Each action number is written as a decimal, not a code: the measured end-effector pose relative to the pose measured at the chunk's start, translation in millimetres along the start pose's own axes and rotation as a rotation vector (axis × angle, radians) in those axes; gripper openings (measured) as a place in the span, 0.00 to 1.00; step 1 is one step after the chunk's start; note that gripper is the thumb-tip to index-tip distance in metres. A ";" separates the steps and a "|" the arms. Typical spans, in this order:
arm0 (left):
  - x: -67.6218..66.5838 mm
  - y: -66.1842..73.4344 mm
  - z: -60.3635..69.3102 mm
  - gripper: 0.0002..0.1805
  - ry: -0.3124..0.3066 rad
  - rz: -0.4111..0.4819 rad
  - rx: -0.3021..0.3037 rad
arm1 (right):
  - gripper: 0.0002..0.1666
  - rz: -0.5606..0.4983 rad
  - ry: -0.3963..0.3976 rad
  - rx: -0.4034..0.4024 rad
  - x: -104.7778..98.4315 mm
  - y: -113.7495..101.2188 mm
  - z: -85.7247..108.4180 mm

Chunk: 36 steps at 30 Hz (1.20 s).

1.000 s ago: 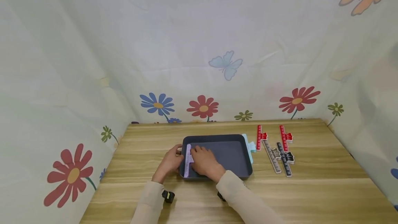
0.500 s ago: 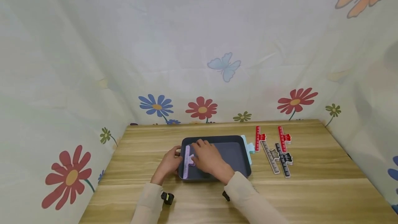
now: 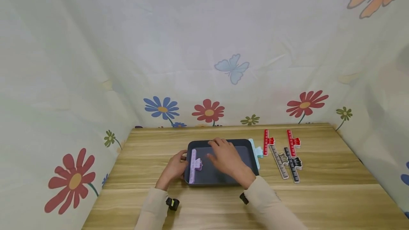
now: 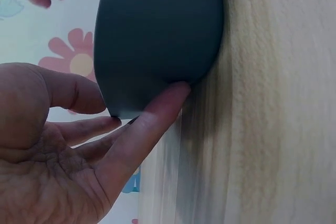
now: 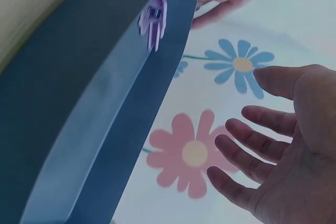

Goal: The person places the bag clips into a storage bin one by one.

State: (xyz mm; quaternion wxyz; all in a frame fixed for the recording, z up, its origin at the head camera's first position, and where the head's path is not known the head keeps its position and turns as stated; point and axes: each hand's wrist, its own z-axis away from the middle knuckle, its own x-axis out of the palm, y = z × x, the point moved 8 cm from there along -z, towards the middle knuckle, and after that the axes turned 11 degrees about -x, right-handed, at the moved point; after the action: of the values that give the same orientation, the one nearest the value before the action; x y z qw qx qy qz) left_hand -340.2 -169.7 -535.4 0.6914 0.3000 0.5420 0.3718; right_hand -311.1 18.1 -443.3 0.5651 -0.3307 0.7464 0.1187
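In the head view, my left hand (image 3: 175,168) grips the left side of a dark rectangular tray (image 3: 220,184). The left wrist view has its fingertips against the outer wall of the tray (image 4: 163,30), around a corner. A long purple clip (image 3: 193,173) with a keyboard-like pattern lies inside, along the tray's left end; its handle points right. Over the middle of the tray hovers my right hand (image 3: 228,160), fingers spread and loosely bent, holding nothing. The right wrist view shows that hand (image 5: 283,145) apart from the tray wall, with the purple clip (image 5: 154,19) farther off.
A light blue clip (image 3: 257,152) lies along the tray's right outer side. To its right on the wooden table (image 3: 329,201) are two red clips (image 3: 266,144), a grey clip (image 3: 279,162) and a black clip (image 3: 292,166). A flowered curtain (image 3: 179,45) hangs behind.
My right hand has let go of the purple clip and moved right, rising over the tray's middle. The clip stays at the left end; my left hand keeps its grip.
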 end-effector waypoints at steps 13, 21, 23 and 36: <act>-3.9 -4.7 0.0 0.25 0.043 0.007 0.020 | 0.31 0.041 -0.008 -0.021 -15.3 43.8 21.4; -2.3 -9.0 -0.4 0.25 0.010 0.042 -0.014 | 0.31 0.080 -0.053 -0.025 -32.5 70.5 35.7; -1.8 -9.5 -1.2 0.25 -0.006 0.048 -0.026 | 0.31 0.099 -0.051 -0.016 -36.2 80.2 41.9; -1.6 -9.0 -2.6 0.26 -0.032 0.062 -0.048 | 0.34 0.112 -0.136 0.060 -43.0 144.3 88.1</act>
State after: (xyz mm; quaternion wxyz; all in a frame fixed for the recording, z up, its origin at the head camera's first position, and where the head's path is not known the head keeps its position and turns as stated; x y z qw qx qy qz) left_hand -341.2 -175.9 -542.6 0.6952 0.3058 0.5123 0.4010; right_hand -328.2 190.8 -461.3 0.6166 -0.2624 0.7269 0.1500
